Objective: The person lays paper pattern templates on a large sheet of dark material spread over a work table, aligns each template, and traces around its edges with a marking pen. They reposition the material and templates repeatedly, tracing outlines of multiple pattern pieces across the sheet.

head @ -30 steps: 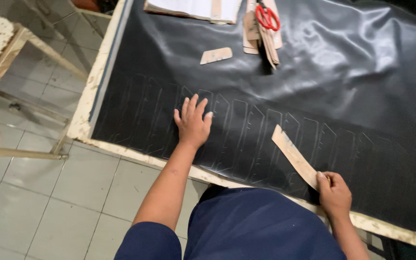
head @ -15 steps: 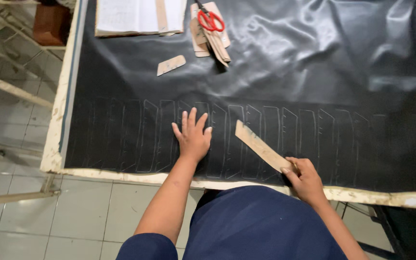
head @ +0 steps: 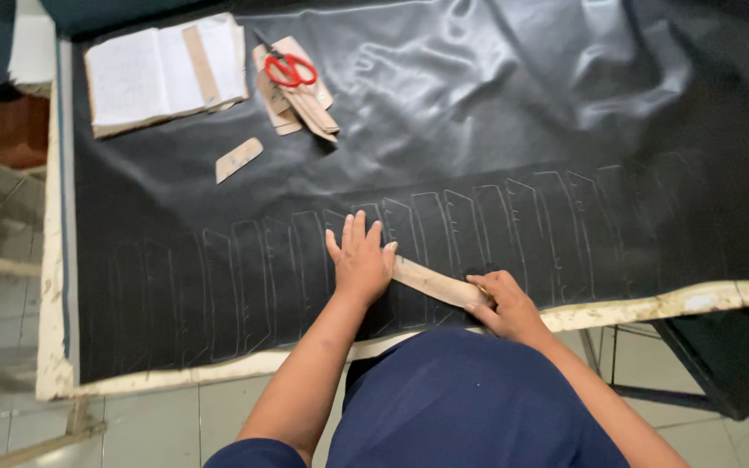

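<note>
Head view: our left hand [head: 361,260] presses flat on a tan template strip [head: 433,283]; our right hand [head: 503,302] pinches its end over black sheet [head: 496,113].

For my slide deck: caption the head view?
Left hand presses a cardboard template on black sheet; right hand grips it.
</note>
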The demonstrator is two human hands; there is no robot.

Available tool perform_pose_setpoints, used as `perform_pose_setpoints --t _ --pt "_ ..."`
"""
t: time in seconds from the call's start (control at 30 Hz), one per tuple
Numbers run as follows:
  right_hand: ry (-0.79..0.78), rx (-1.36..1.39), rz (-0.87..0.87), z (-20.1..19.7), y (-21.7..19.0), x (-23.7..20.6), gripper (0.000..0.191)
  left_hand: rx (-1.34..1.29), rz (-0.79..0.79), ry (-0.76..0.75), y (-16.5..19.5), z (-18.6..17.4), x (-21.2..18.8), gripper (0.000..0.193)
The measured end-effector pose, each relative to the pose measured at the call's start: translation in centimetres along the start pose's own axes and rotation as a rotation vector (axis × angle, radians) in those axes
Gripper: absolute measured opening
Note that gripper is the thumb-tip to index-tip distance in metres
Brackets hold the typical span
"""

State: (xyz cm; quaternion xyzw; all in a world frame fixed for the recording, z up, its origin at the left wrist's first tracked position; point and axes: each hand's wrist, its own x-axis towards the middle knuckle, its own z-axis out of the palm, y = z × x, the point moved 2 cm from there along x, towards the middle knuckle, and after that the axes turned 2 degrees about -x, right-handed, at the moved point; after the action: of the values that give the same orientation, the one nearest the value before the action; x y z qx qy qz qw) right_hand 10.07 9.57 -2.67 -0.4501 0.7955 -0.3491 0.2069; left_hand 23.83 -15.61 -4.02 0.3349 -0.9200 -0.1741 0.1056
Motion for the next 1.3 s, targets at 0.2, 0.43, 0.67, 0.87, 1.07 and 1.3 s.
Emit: perform_pose_setpoints --t 0.2,0.43,0.67,0.87,1.07,1.3 --pt "-0.071 0.041 0.108 -0.2 0.2 0.1 0.056 -0.093 0.21 -0.096 4.6 0.6 1.2 0.056" --pt "-0.05 0.084 0.07 -1.4 0.4 0.1 0.051 0.001 0.3 -0.061 6.9 0.7 0.2 0.066" --pt "0.085 -0.175 0.071 -5.1 -0.3 4.0 0.051 0.052 0.275 -0.087 7.3 1.1 0.2 0.065" --pt "0.044 -0.268 0.112 -5.8 0.2 5.5 0.055 0.117 0.263 -0.101 8.1 1.0 0.3 0.065" --pt "0.254 -0.215 0.118 -8.9 4.3 5.6 0.053 0.151 0.251 -0.112 8.7 1.3 0.5 0.065" --pt "0.246 -0.243 0.223 -12.4 7.8 5.3 0.052 0.168 0.231 -0.102 10.1 1.0 0.3 0.065"
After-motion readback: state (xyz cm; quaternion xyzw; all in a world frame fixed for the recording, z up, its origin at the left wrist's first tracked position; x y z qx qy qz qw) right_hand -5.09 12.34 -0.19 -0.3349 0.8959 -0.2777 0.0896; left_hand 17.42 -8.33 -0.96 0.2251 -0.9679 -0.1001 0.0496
